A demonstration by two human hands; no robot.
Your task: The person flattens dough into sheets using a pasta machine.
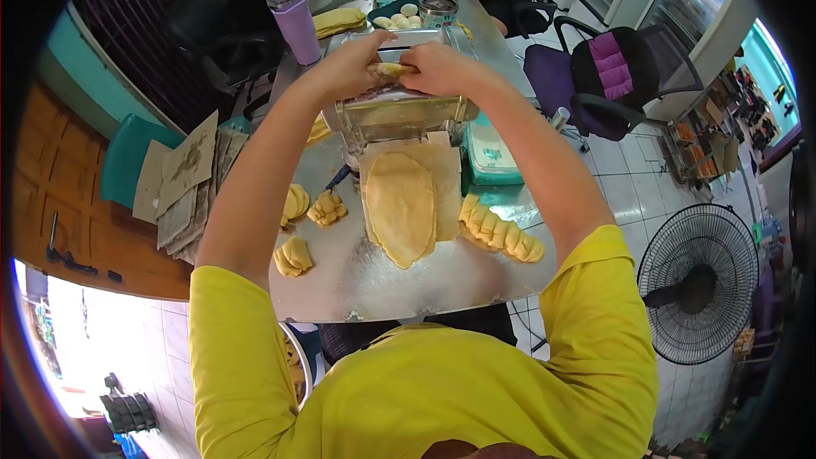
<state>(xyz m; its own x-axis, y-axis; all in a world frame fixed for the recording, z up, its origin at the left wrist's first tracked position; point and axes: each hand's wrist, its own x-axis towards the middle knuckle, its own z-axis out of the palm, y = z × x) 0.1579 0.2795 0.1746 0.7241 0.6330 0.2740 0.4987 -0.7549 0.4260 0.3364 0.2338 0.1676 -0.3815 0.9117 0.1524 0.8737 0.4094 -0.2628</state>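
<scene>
Currently | left hand (357, 66) + right hand (438, 68) grasping dough piece (392, 70) between them, over metal roller machine (404, 126) | flat dough sheet (399, 204) on machine's near side | dough lumps (327, 209) to machine's near left | segmented dough row (501, 232) to machine's near right | teal box (493, 157) just beside machine, on its right

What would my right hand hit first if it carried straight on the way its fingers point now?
Probably the left hand, just across the piece of dough that the right hand already grips; depth above the metal machine is hard to judge.
</scene>
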